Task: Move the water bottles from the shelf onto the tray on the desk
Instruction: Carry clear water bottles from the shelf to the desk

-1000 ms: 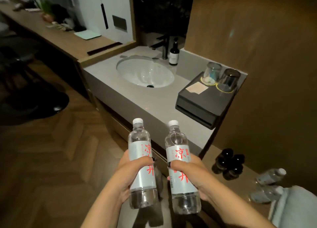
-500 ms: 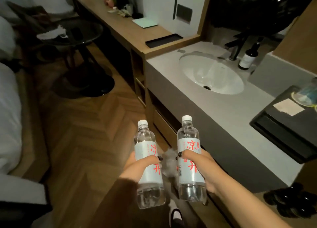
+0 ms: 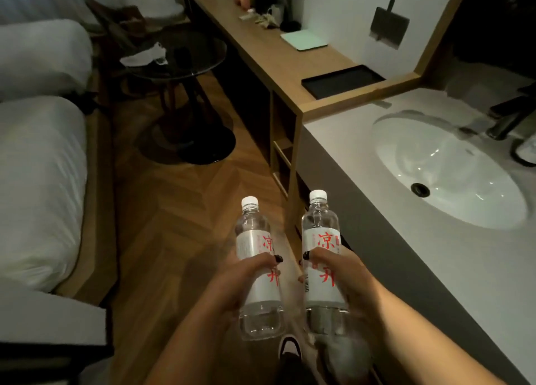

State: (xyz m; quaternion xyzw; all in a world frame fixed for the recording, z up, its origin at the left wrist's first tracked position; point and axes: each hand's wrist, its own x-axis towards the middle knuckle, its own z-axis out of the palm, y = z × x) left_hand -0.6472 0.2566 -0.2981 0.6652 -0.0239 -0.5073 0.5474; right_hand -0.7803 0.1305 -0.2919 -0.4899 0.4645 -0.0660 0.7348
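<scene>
I hold two clear water bottles upright, side by side, each with a white cap and a white label with red characters. My left hand [image 3: 232, 280] grips the left bottle [image 3: 256, 268] around its label. My right hand [image 3: 345, 271] grips the right bottle [image 3: 322, 257] the same way. Both are above the wooden floor beside the sink counter. A flat black tray [image 3: 342, 80] lies on the near end of the long wooden desk [image 3: 261, 48], ahead and to the right of the bottles. The shelf is out of view.
A grey counter [image 3: 391, 268] with a white basin [image 3: 446, 173] and a dark tap runs along my right. A bed with white bedding [image 3: 37, 181] fills the left. A round glass table [image 3: 177, 56] stands ahead on the floor. Small items and a pale green pad [image 3: 303, 39] sit further along the desk.
The view has swung left and moved forward along the counter; the desk and black tray are now closer. Both bottles stay gripped upright in my hands.
</scene>
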